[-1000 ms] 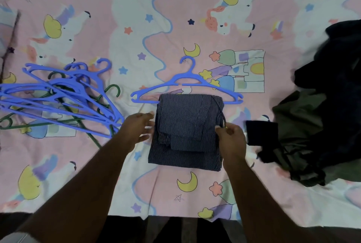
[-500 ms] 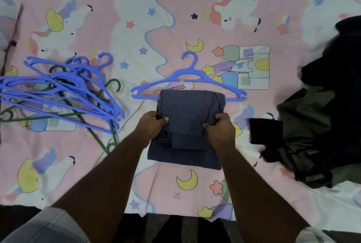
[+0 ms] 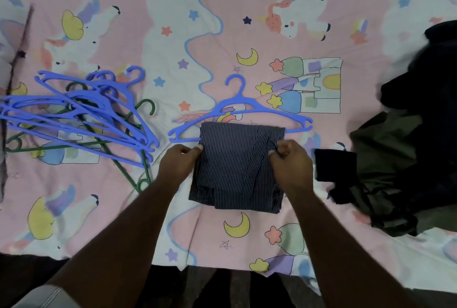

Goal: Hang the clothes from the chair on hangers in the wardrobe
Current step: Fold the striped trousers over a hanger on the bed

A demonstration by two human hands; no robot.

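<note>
A dark pinstriped garment [image 3: 235, 166] lies folded over the bar of a blue plastic hanger [image 3: 238, 109] on the pink patterned bedsheet [image 3: 173, 35]. The hanger's hook points away from me. My left hand [image 3: 179, 161] pinches the garment's left edge near the hanger bar. My right hand [image 3: 290, 163] grips the right edge, fingers curled round the cloth. Both hands sit just below the hanger's bar.
A heap of several blue and green hangers [image 3: 81, 119] lies to the left. A pile of dark clothes [image 3: 405, 149] covers the right side of the bed. The sheet's near edge [image 3: 222, 265] runs along the bottom.
Both hands have moved up the garment's sides toward the hanger bar and closed on its edges; a second ago the left hand lay flat beside the cloth.
</note>
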